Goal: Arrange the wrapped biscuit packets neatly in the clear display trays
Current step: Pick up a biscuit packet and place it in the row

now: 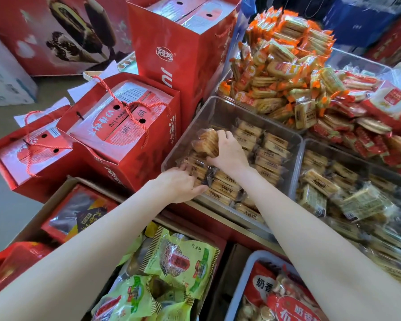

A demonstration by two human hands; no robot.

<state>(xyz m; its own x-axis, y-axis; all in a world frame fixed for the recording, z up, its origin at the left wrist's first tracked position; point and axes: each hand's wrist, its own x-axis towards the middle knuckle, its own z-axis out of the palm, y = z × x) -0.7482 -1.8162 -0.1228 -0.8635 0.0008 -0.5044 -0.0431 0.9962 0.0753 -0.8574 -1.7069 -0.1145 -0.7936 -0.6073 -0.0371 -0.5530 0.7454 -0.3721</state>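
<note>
Biscuit packets, each in clear wrapping with a dark label band, are laid in rows inside a clear display tray at the middle of the view. A small stack of these packets is gripped by the right hand, whose fingers are curled over its top and far side while it is held just above the tray's left part. The left hand is placed at the tray's near left corner, its fingers bent onto the packets lying there; whether any packet is truly pinched cannot be told, since the fingertips are partly hidden among the wrappers.

A second clear tray is set just to the right, filled with loosely piled packets of a similar kind. Behind both trays, orange-wrapped biscuit packets are heaped high, and red-wrapped packets are spread to their right.

Red gift boxes with cord handles are stood to the left of the tray, a taller red box being placed behind them. Green snack bags are seen below, between the two forearms, and a red-labelled bag in a pale tub is seen at the lower right.
</note>
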